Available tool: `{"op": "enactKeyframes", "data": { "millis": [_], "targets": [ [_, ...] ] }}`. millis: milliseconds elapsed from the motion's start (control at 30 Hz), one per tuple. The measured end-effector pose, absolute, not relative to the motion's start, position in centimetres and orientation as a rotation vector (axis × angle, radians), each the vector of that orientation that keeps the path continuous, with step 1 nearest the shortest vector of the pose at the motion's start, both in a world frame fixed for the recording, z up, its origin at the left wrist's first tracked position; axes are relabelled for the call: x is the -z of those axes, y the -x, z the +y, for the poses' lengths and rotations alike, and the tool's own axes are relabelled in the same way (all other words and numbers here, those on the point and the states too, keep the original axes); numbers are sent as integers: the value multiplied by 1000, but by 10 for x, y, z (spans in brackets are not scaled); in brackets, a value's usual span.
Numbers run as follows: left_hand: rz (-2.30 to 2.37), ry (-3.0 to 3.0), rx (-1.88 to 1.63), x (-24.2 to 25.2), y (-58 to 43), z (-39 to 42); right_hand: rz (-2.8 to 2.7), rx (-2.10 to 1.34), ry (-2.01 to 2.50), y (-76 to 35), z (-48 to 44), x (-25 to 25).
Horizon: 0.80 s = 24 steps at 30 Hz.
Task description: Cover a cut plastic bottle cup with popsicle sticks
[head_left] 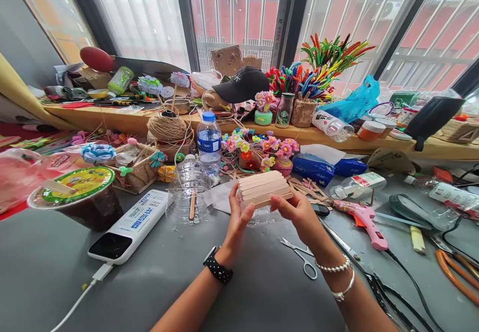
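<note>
Side by side over the grey table, my two hands hold a piece covered with a row of pale wooden craft sticks (262, 183). Clear plastic (264, 216) shows beneath the sticks. My left hand (239, 215) is closed around the left end, its thumb near the lowest stick. Between thumb and fingers, my right hand (295, 210) pinches the right end of the nearest craft stick (271, 201), which lies along the row's front edge. Small silver scissors (305, 257) lie below my right hand. Left of my hands is a cut clear plastic bottle (179, 205) with one craft stick on it.
On the right lie a pink glue gun (364, 220) with a black cord, and large scissors (342, 237). A white power bank (130, 227) and a lidded cup (82, 197) stand left. Behind are a water bottle (209, 145), loose craft sticks (309, 187) and twine (168, 130).
</note>
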<state>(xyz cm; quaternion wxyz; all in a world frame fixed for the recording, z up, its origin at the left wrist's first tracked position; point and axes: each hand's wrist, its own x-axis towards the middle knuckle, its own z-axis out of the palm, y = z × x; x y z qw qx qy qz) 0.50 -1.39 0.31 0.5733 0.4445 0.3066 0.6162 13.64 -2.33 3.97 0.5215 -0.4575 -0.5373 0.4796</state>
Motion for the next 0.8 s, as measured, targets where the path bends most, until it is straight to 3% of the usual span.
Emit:
{"op": "enactKeyframes", "data": {
  "millis": [800],
  "targets": [
    [794,-1030,-1449,-9,-6,-17,-1308,-1087,1146,-132,-23,-36]
  ]
}}
